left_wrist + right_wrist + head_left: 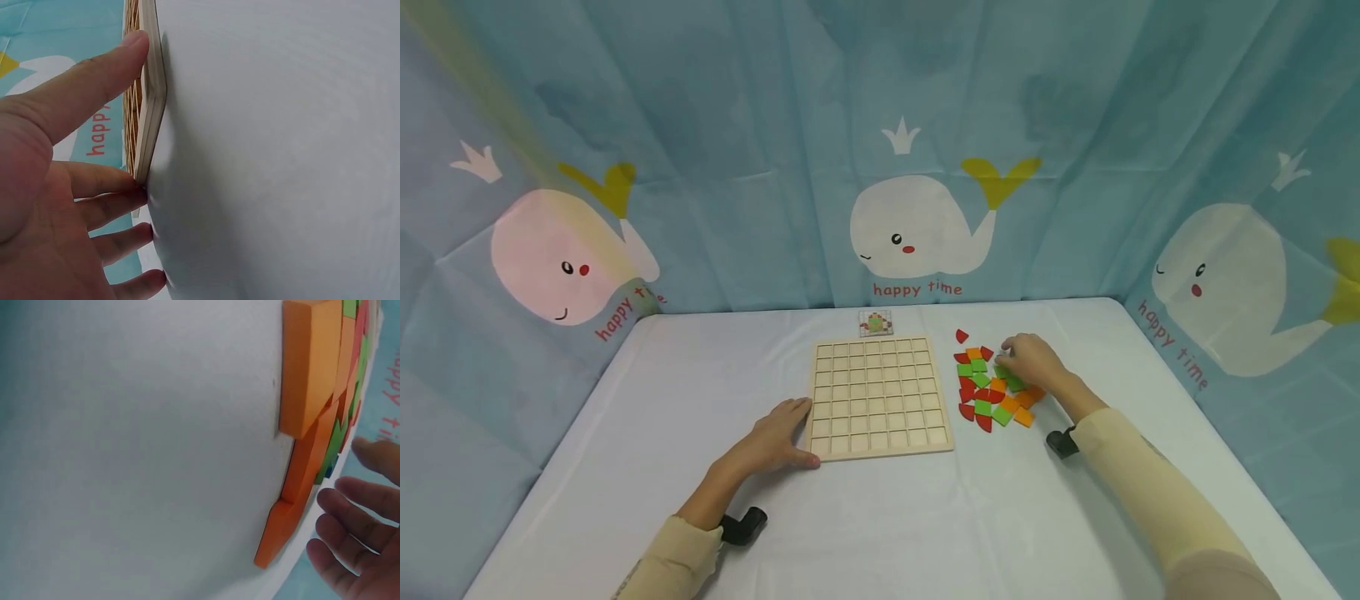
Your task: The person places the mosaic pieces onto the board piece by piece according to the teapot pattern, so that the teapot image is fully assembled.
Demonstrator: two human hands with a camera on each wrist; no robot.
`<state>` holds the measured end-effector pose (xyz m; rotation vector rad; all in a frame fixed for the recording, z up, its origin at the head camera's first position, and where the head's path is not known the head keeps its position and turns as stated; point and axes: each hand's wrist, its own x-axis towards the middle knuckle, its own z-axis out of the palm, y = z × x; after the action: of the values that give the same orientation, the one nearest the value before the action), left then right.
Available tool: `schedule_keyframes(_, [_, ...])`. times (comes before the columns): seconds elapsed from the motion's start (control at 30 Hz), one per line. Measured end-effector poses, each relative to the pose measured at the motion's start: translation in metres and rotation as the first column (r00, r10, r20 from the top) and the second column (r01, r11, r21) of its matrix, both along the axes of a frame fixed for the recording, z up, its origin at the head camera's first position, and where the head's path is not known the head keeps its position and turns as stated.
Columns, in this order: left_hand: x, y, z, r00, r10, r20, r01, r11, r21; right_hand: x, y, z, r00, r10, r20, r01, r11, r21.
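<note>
A pale wooden board (877,398) with a grid of square recesses lies flat on the table. My left hand (777,437) rests at its near left corner, the thumb on the front edge and straight fingers along the left side. In the left wrist view the thumb touches the board's rim (150,119). To the right of the board, flat green, orange and red pieces (983,407) lie in a loose cluster. Over the cluster's far right side reaches my right hand (1033,360), its fingers loosely bent. The right wrist view shows nothing between those fingers, beside orange pieces (309,369).
A small picture card (876,323) lies just behind the board. One red piece (962,336) sits apart at the back of the cluster. White cloth covers the table (880,525), and a blue whale-print curtain (760,225) hangs around its back and sides.
</note>
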<state>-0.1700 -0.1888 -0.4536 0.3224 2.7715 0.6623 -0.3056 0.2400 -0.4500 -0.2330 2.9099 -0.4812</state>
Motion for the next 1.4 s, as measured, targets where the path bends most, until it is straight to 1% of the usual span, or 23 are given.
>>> schedule_keyframes(0.17, [0.000,0.000,0.001,1.000,0.009,-0.003,-0.009,1.000,0.012,-0.001,-0.005,0.000,1.000,-0.013,0.006,0.013,1.000,0.005])
schedule_keyframes(0.27, [0.000,0.001,0.002,1.000,0.025,0.002,-0.025,1.000,0.019,-0.003,-0.007,0.000,1.000,-0.025,0.003,0.025,1.000,0.013])
schedule_keyframes(0.37, [-0.001,0.001,0.001,1.000,0.025,-0.008,-0.025,1.000,0.009,-0.004,-0.007,0.000,0.999,-0.036,0.003,0.036,0.999,0.007])
schedule_keyframes(0.6, [0.001,0.002,0.002,0.999,0.029,-0.015,-0.029,1.000,0.007,-0.007,-0.007,0.002,0.996,-0.074,0.052,0.074,0.997,-0.010])
schedule_keyframes(0.8, [-0.002,0.002,-0.002,0.999,0.037,-0.016,-0.037,0.999,0.007,-0.009,-0.010,0.003,0.994,-0.085,0.064,0.087,0.996,-0.032])
schedule_keyframes(0.9, [-0.003,0.002,-0.003,0.999,0.052,-0.012,-0.052,0.999,0.000,-0.010,-0.014,0.005,0.996,-0.068,0.050,0.070,0.997,-0.041])
schedule_keyframes(0.97, [-0.003,0.002,-0.002,0.998,0.059,-0.008,-0.059,0.998,-0.002,-0.012,-0.017,0.007,0.998,-0.049,0.025,0.050,0.998,-0.044])
schedule_keyframes(1.17, [-0.002,0.004,-0.001,0.998,0.059,-0.011,-0.059,0.998,0.006,-0.019,-0.032,0.013,0.999,-0.001,-0.034,-0.001,0.999,-0.051])
schedule_keyframes(1.3, [-0.002,0.004,-0.001,0.998,0.061,-0.018,-0.061,0.998,-0.001,-0.024,-0.046,0.013,0.995,0.064,-0.078,-0.070,0.995,-0.076])
schedule_keyframes(1.4, [-0.002,0.004,-0.001,0.998,0.061,-0.018,-0.061,0.998,-0.012,-0.025,-0.058,0.013,0.984,0.125,-0.125,-0.139,0.984,-0.110])
